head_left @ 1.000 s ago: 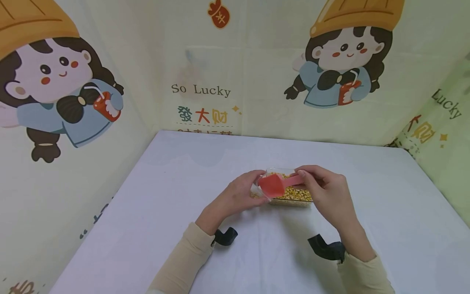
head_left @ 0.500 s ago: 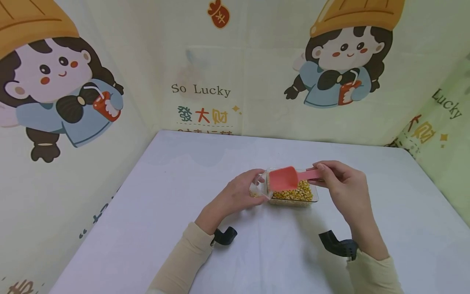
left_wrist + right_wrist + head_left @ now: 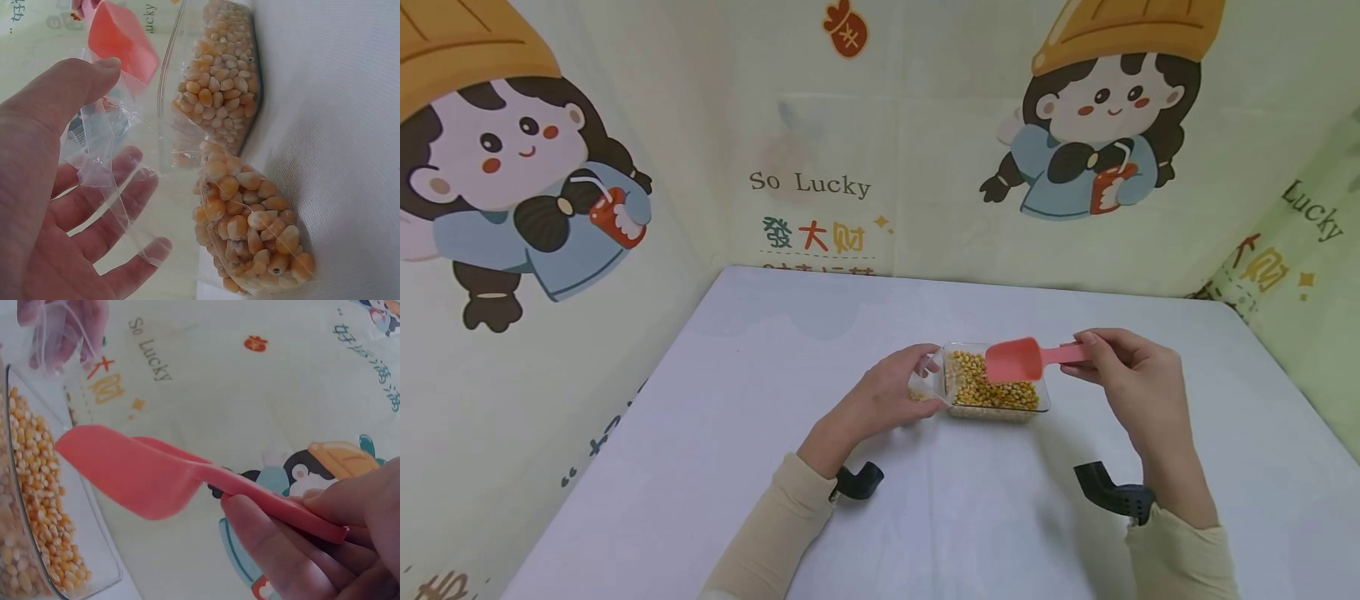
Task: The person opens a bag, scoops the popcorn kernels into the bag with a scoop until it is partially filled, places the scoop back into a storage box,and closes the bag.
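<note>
My left hand (image 3: 923,380) holds the mouth of a small clear plastic bag (image 3: 920,390) that rests on the table with yellow corn kernels in it. In the left wrist view the bag film (image 3: 109,169) stretches between my thumb and fingers (image 3: 134,181), and its corn (image 3: 250,231) lies at the bottom. Right beside the bag stands a clear rectangular container (image 3: 1037,404) (image 3: 181,75) filled with corn. My right hand (image 3: 1075,357) (image 3: 300,512) pinches the handle of a red plastic scoop (image 3: 1015,360) (image 3: 131,472), held level just above the container's right half.
White cloth covers the table (image 3: 775,350). Printed cartoon panels wall it in at the back (image 3: 865,167), left and right. Black wrist straps (image 3: 859,482) (image 3: 1108,492) sit at both cream sleeves.
My right hand has carried the scoop rightward, from tipped at the bag's mouth to level over the container. The left hand and the bag have stayed put.
</note>
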`<move>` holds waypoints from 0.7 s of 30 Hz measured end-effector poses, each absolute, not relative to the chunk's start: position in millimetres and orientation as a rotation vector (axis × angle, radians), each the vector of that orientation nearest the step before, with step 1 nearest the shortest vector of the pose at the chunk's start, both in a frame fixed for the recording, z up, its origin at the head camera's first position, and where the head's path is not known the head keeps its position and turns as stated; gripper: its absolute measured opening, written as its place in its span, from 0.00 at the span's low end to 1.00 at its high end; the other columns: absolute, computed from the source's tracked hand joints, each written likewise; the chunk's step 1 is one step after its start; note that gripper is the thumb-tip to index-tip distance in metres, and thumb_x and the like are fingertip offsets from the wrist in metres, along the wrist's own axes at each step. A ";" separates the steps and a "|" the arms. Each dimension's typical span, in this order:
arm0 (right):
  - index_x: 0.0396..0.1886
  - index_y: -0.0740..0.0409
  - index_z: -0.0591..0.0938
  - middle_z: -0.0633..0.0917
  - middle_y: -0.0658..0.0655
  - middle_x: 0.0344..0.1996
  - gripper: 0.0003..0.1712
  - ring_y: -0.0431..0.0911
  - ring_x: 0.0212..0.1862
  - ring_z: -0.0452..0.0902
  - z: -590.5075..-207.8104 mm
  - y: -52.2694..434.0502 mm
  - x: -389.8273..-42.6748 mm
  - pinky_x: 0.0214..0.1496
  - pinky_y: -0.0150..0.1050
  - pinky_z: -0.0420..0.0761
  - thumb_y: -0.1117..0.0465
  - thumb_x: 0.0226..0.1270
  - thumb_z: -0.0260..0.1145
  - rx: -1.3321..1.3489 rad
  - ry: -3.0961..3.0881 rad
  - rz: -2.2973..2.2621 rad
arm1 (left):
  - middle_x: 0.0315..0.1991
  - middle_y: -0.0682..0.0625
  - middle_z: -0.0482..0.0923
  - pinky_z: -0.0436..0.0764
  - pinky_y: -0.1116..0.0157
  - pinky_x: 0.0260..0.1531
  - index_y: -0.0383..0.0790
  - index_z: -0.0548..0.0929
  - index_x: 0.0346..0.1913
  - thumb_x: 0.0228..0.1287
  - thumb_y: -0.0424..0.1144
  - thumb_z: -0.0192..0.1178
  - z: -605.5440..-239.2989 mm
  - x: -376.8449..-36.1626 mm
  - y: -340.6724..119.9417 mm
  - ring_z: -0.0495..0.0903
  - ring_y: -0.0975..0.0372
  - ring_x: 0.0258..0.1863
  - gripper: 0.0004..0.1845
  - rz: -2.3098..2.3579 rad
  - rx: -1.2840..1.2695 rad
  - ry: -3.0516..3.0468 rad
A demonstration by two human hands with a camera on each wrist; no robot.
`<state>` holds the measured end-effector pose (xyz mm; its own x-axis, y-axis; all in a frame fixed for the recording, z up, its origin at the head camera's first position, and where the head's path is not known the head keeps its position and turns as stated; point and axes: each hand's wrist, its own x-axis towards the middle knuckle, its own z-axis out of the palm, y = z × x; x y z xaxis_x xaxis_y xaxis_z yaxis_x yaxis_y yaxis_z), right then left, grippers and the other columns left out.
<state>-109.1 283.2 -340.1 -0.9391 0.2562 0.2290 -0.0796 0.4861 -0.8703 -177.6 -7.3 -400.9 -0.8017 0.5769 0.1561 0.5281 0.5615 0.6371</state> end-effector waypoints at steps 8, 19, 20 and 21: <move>0.53 0.65 0.82 0.88 0.54 0.39 0.22 0.35 0.34 0.88 -341.3 285.5 -110.1 0.45 0.19 0.79 0.51 0.74 0.60 -0.123 -2.508 1.285 | 0.56 0.50 0.81 0.78 0.58 0.57 0.42 0.66 0.71 0.59 0.48 0.71 -401.8 -178.3 -7.2 0.78 0.60 0.55 0.39 1.072 0.986 2.718; 0.54 0.66 0.82 0.88 0.67 0.41 0.24 0.29 0.31 0.86 -340.8 289.6 -107.3 0.39 0.14 0.75 0.50 0.75 0.58 -0.161 -2.600 1.150 | 0.56 0.49 0.81 0.78 0.57 0.56 0.42 0.66 0.71 0.59 0.48 0.70 -403.5 -179.7 -7.4 0.78 0.60 0.55 0.39 1.095 0.997 2.702; 0.54 0.66 0.82 0.88 0.67 0.41 0.24 0.28 0.30 0.85 -340.6 289.3 -107.0 0.38 0.14 0.74 0.50 0.75 0.58 -0.162 -2.601 1.133 | 0.56 0.49 0.81 0.78 0.57 0.56 0.42 0.66 0.71 0.59 0.47 0.70 -403.3 -179.8 -7.5 0.78 0.60 0.55 0.39 1.097 1.000 2.701; 0.54 0.66 0.82 0.88 0.67 0.41 0.23 0.28 0.30 0.85 -340.5 288.8 -106.8 0.38 0.14 0.74 0.50 0.75 0.58 -0.163 -2.601 1.119 | 0.56 0.49 0.81 0.78 0.57 0.56 0.41 0.66 0.71 0.59 0.47 0.70 -403.1 -179.7 -7.6 0.78 0.60 0.54 0.39 1.097 1.003 2.699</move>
<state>-106.8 288.8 -340.5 -0.9472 0.2218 0.2315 -0.0155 0.6895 -0.7242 -179.7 -7.6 -403.1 -0.7866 0.5910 0.1791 0.5483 0.5350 0.6428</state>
